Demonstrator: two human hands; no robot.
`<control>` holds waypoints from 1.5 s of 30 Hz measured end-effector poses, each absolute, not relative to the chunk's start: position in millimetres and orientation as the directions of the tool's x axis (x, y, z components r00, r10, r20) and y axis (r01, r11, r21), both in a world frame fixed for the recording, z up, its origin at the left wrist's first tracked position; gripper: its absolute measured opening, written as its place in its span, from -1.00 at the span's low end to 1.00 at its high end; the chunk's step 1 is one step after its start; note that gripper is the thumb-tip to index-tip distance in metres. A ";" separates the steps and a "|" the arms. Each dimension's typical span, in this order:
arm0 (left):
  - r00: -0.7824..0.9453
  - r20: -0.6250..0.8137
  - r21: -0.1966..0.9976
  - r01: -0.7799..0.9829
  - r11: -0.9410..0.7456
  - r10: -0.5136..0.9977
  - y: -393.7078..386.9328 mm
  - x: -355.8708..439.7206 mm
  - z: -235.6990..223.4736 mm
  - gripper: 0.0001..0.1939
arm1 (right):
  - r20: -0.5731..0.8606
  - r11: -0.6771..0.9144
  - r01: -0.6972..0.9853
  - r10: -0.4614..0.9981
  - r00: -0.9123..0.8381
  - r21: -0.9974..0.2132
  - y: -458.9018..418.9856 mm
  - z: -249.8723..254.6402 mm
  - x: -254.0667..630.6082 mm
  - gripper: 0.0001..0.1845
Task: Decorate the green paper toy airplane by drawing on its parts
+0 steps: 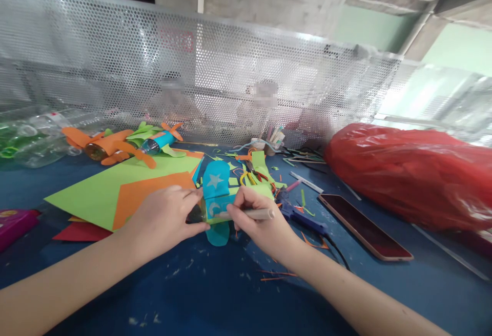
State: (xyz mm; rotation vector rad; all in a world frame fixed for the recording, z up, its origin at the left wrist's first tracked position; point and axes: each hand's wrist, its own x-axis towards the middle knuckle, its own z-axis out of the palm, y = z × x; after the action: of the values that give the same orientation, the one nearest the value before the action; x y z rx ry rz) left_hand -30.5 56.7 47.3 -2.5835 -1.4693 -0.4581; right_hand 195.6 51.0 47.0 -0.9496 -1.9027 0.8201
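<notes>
A small bottle wrapped in blue and lime paper (pixel 215 191), with rounded blue wings, lies before me. A pale star marks its upper wing, and a crescent shape shows on the blue body. My left hand (pixel 169 218) grips the dark end of the bottle between thumb and fingers. In my right hand (pixel 255 215) is a pale-barrelled pen (pixel 263 214), its front end against the blue paper. The pen's very tip is too blurred to make out. Just right of my right hand lies a blue glue gun (pixel 307 221) with a black cord.
Lime sheet (pixel 88 187) and orange sheet (pixel 128 197) lie left. Behind them are orange and blue bottle planes (pixel 109 146) and clear bottles (pixel 46 136). Scissors (pixel 249 176) lie among scraps. Right are a phone (pixel 365 226) and red bag (pixel 407 172). A perforated metal screen (pixel 115 59) stands behind.
</notes>
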 end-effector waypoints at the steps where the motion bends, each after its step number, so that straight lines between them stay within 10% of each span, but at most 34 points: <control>1: 0.476 0.328 0.036 0.857 -0.515 0.816 56.5 -30.5 47.3 -0.76 | 0.385 0.498 0.298 0.848 -0.364 -0.814 50.9 46.9 195.7 -0.72; 45: 0.485 0.321 -0.002 0.859 -0.512 0.813 55.7 -29.4 47.7 -0.76 | 0.371 0.472 0.306 0.866 -0.336 -0.827 51.5 47.2 196.6 -0.70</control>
State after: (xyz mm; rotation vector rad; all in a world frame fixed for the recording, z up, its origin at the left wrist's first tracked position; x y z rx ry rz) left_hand -29.4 55.7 47.7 -2.5648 -1.4564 -0.4216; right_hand 196.6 51.5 47.2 -0.9824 -1.8702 0.8301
